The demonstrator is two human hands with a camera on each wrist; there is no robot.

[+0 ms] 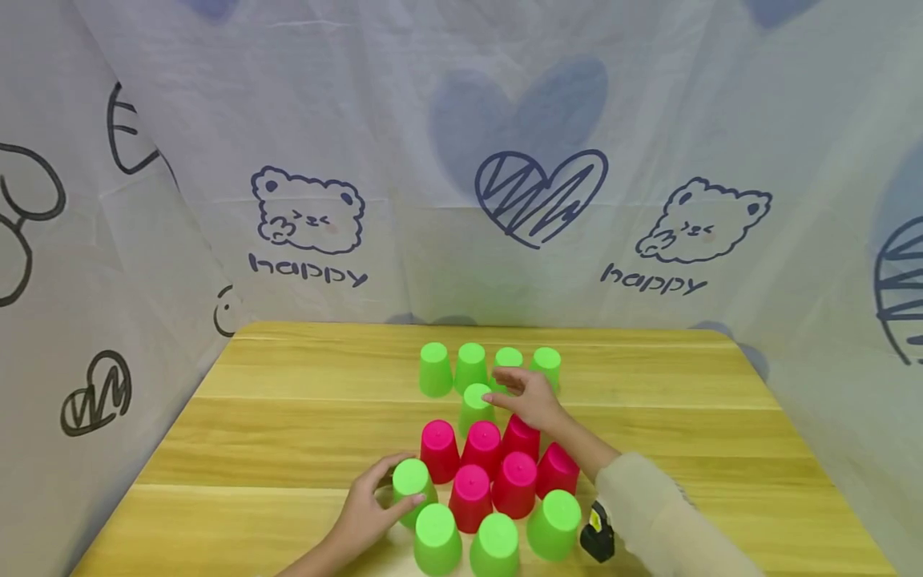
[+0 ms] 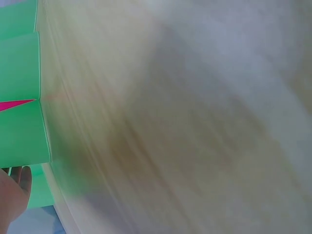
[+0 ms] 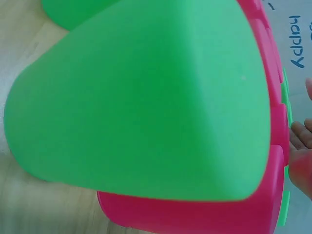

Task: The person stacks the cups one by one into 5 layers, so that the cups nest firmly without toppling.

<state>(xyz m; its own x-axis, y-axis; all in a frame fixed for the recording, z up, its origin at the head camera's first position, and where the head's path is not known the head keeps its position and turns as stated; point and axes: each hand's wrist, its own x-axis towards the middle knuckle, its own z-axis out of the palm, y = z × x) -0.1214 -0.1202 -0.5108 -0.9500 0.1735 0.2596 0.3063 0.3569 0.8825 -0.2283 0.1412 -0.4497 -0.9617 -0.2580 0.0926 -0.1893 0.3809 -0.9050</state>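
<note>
Watching remotely, I see L hand pinching green cup at near-left of pink cups, prob. steadying it. R hand, fingers spread, by lone green cup just beyond pink cups; can't tell contact. Cups mouth-down, likely for stability.

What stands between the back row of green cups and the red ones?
A single green cup, with the right hand beside it; the head view shows this.
</note>
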